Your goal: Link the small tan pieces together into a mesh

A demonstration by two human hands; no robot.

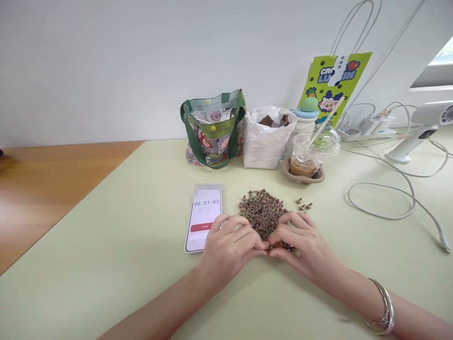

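Observation:
A heap of small brown pieces [264, 211], some with a round head and a short stem, lies on the pale green table; their exact kind is unclear. At its front edge my left hand [231, 243] pinches thumb and index finger together. Close against it, my right hand [306, 241] is closed too, thumb and index finger meeting by the left fingertips. A tiny brown bit seems to sit between the fingertips, too small to name. Several similar loose pieces [303, 205] lie right of the heap. Partly behind my left hand is a phone [205, 215] reading 00:03:03.
Along the wall stand a clear bag with green straps [214, 134], a white plastic bag [264, 146], a bottle [305, 118] and a green paper bag [336, 85]. A plastic cup [306, 158] sits in a cardboard holder [303, 178]. Cables [382, 217] and a small fan [419, 130] are at right.

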